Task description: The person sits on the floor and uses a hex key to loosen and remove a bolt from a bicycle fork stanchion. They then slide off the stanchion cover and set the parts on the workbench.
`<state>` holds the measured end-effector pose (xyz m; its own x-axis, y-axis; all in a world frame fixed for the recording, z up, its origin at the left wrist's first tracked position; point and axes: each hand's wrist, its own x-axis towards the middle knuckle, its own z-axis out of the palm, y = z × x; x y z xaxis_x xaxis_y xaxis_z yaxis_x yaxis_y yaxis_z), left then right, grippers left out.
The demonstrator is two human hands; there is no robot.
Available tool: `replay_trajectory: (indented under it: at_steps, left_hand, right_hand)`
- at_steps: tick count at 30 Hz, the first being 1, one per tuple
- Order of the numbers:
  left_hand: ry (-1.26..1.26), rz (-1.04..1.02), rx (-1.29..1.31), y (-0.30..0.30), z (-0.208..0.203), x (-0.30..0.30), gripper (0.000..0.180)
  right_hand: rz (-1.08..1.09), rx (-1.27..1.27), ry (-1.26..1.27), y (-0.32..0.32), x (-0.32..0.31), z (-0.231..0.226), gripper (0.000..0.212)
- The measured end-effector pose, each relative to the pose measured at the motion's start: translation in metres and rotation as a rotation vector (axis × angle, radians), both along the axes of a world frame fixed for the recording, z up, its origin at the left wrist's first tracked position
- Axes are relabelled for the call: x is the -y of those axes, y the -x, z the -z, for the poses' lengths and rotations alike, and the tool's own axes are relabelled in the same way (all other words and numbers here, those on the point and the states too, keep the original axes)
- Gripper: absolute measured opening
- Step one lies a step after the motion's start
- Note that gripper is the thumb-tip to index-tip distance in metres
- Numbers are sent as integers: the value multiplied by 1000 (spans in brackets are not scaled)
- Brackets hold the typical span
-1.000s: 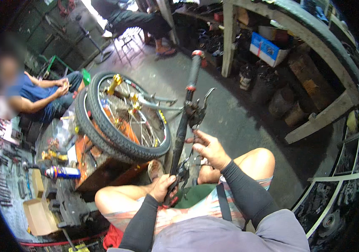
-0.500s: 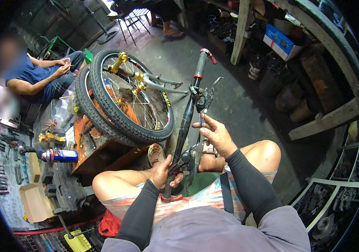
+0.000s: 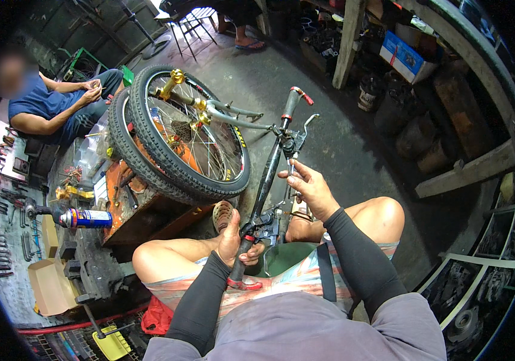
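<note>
1. A seated person works on an upturned bicycle in a crowded repair shop, the black handlebar point(image 3: 266, 180) running from between the knees up toward the fork point(image 3: 233, 114).
2. The left hand point(image 3: 233, 240) is closed around the near grip of the handlebar, just above its red end cap, the thumb up along the bar.
3. The right hand point(image 3: 308, 189) is partly open, fingers spread and curled at the thin brake lever and cable beside the bar; whether it pinches the cable cannot be told.
4. Compared with a second ago, the right hand has climbed from low on the bar near the left hand to the middle of it, beside the lever clamp point(image 3: 287, 144); the left hand has kept its hold on the grip throughout.
5. That shift suggests the work has moved from steadying the bar to attending to the lever and cable, with the left hand acting as anchor.
6. The front wheel point(image 3: 188, 135) with its knobby tyre leans over a rusty orange box point(image 3: 143, 210), well clear of both hands.
7. A spray can point(image 3: 83, 218) lies on the cluttered floor to the left; another person point(image 3: 58, 108) in blue sits beyond the wheel.
</note>
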<state>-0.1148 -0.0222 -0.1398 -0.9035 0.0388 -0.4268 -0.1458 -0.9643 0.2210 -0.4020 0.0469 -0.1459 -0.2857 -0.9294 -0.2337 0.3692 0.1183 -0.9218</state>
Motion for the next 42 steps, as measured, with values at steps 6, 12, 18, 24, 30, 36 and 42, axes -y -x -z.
replay_trajectory:
  at_steps: [6,12,18,24,30,36,42]
  left_hand:
    - [-202,-42,-17,-1,4,-9,136]
    - [-260,-46,-82,-1,13,-16,138]
    - [-228,-48,-30,3,6,-16,140]
    - [-134,-49,21,3,6,-16,142]
    - [-41,-48,63,3,3,-16,136]
    - [763,21,233,7,0,-15,31]
    - [1100,-57,600,21,4,-30,11]
  right_hand:
    - [-22,-25,14,-1,2,0,82]
    - [-27,-26,11,-2,1,0,84]
    - [-21,-25,8,-1,2,0,86]
    - [-16,-16,-16,-3,3,0,85]
    - [2,-28,-36,-4,2,1,83]
    - [-20,-456,-159,-3,9,17,76]
    - [-337,-627,-327,-19,-2,-8,91]
